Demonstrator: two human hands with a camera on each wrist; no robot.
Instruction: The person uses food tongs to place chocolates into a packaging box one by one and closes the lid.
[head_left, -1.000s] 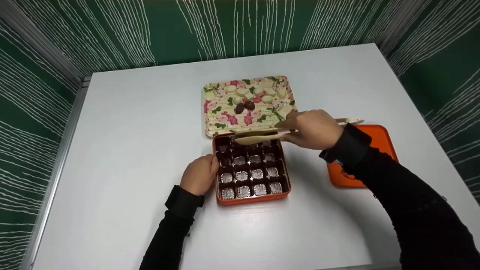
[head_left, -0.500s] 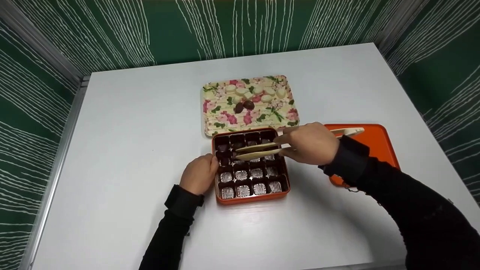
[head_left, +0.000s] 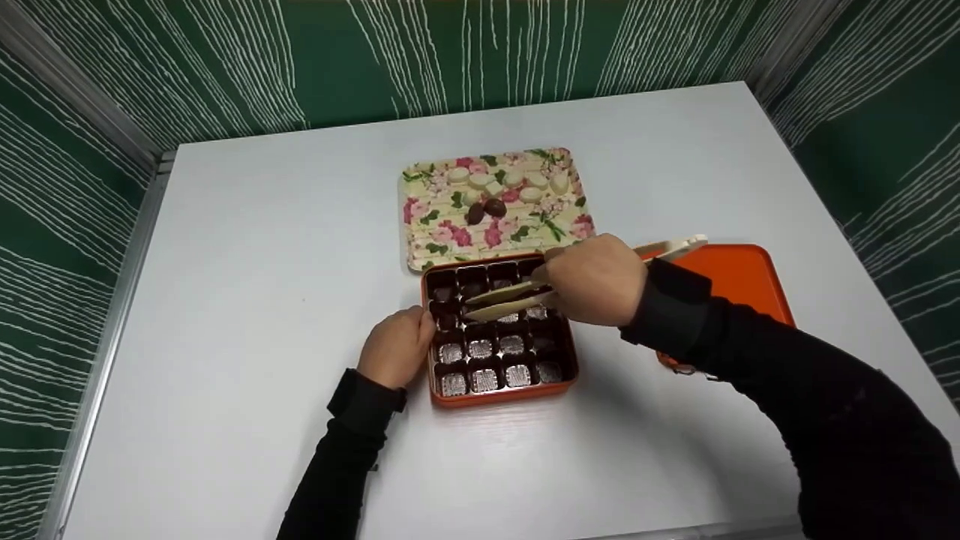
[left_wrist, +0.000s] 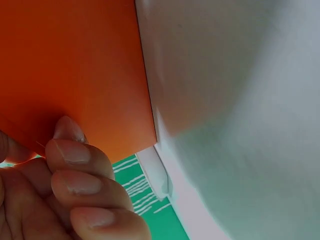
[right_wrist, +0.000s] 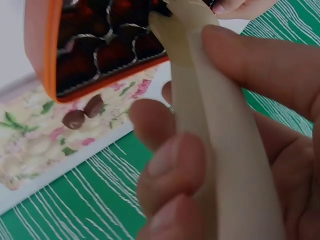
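Observation:
My right hand [head_left: 600, 281] holds a pair of pale wooden tongs [head_left: 501, 309]. Their tips point down into the second row from the back of an orange box [head_left: 502, 399] with a dark compartment insert. Cells at the back look dark, while several nearer ones show shiny bottoms. Thumb and fingers press the tongs' two arms [right_wrist: 232, 135] in the right wrist view. What lies between the tips is hidden. At the box's left side, my left hand [head_left: 394, 346] grips the wall, its fingertips [left_wrist: 75, 151] against the orange side.
A floral tray [head_left: 450, 251] behind the box bears several white pieces [head_left: 513, 178] and two brown chocolates [head_left: 494, 207]. To the right, an orange lid [head_left: 739, 274] lies partly under the right arm. Green walls with white lines border the white table [head_left: 247, 300].
My right hand has brought the tongs toward me, from over the back row down into the second row, then slightly left. The left hand keeps its grip on the box.

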